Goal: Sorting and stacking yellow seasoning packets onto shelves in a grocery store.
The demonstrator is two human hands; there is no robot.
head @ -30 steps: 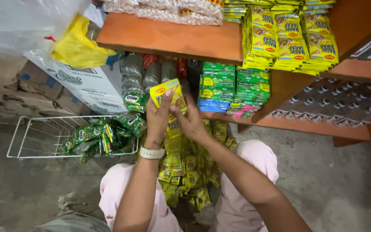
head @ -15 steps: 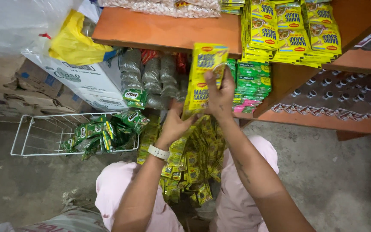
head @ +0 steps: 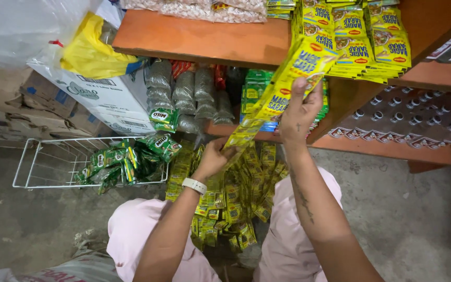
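While the right hand (head: 299,112) pinches a strip of yellow sachets (head: 288,83) near its top, the strip's long axis slants down-left to the left hand (head: 216,156), closed on its lower end; stacked sachets (head: 351,36) lie on the orange shelf (head: 204,39) just above.

White wire basket (head: 32,166) holds green sachets (head: 131,159).

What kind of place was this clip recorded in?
Most likely a small grocery or sundry shop. Orange wooden shelves carry stacked yellow sachet strips, a white wire basket on the concrete floor holds green sachets, and the right hand lifts another yellow strip.
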